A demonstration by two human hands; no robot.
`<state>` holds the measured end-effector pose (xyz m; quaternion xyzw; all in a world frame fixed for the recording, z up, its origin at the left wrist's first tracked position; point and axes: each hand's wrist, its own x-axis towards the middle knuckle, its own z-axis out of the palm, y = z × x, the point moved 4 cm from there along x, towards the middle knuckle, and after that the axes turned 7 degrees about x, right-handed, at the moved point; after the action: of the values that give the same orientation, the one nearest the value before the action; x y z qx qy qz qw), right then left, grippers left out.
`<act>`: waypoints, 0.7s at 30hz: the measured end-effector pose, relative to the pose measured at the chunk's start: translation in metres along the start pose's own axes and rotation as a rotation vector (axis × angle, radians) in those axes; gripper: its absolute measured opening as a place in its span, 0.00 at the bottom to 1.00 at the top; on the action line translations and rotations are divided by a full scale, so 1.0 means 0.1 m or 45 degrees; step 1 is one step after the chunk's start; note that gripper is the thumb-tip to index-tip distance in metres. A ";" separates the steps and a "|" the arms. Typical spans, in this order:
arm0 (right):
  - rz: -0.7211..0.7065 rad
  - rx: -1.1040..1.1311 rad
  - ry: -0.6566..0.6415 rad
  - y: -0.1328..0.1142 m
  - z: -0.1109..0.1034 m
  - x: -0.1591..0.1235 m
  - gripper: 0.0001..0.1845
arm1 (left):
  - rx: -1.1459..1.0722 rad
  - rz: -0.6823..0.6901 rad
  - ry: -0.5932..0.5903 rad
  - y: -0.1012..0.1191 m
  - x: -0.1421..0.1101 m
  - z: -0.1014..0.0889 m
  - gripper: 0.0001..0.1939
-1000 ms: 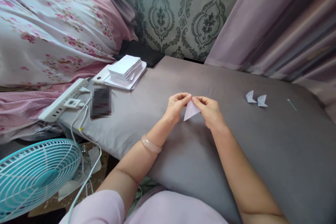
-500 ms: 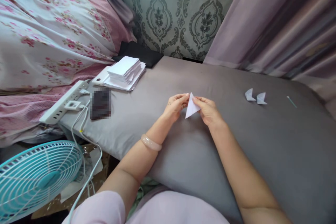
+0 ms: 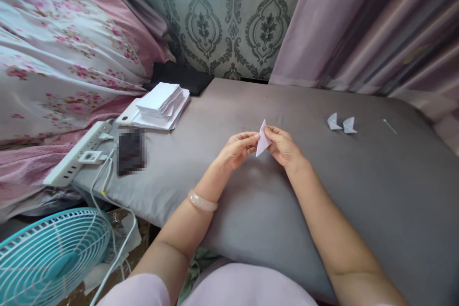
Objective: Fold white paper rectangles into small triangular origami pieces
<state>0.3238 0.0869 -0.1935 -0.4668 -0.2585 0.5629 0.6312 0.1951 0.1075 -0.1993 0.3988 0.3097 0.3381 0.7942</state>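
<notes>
A small folded piece of white paper (image 3: pixel 263 141), pointed at top and bottom, is held above the grey-covered table (image 3: pixel 229 220). My left hand (image 3: pixel 238 148) pinches its left edge between thumb and fingers. From the other side, my right hand (image 3: pixel 283 146) grips the paper with the thumb on its near face. The fingertips behind the paper are partly hidden. Two folded white paper pieces (image 3: pixel 333 122) with upright points stand side by side on the grey cover, to the right of my hands.
A stack of white paper (image 3: pixel 159 100) lies at the back left, near a black cloth-like item (image 3: pixel 182 76). A power strip (image 3: pixel 77 155) with cables and a blurred dark object (image 3: pixel 131 151) sit left. A turquoise fan (image 3: pixel 60 258) stands below. A thin stick (image 3: pixel 389 126) lies far right.
The folded paper has turned in my fingers and now shows a narrower shape with its point higher. My left fingers have shifted lower along its edge. The camera view has swung slightly right.
</notes>
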 end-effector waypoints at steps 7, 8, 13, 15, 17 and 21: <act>0.054 0.035 -0.134 -0.04 -0.01 0.00 0.18 | -0.009 -0.027 -0.053 0.02 -0.03 0.03 0.14; 0.060 0.033 -0.146 -0.04 -0.01 0.00 0.17 | 0.003 -0.019 -0.054 0.02 -0.03 0.04 0.15; 0.017 -0.021 -0.111 -0.02 -0.04 0.02 0.19 | 0.209 0.158 0.035 0.04 -0.02 0.02 0.13; -0.056 -0.092 -0.047 -0.02 -0.05 0.03 0.19 | 0.371 0.279 0.120 0.05 -0.01 -0.01 0.10; -0.149 -0.199 0.014 -0.01 -0.05 0.03 0.19 | 0.551 0.386 0.187 0.06 0.01 -0.04 0.07; -0.336 -0.413 0.025 -0.03 -0.01 0.01 0.17 | 0.719 0.447 0.149 0.06 0.04 -0.08 0.08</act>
<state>0.3263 0.0873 -0.1909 -0.5299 -0.3985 0.4216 0.6186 0.1897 0.1162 -0.1989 0.6303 0.3628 0.3930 0.5627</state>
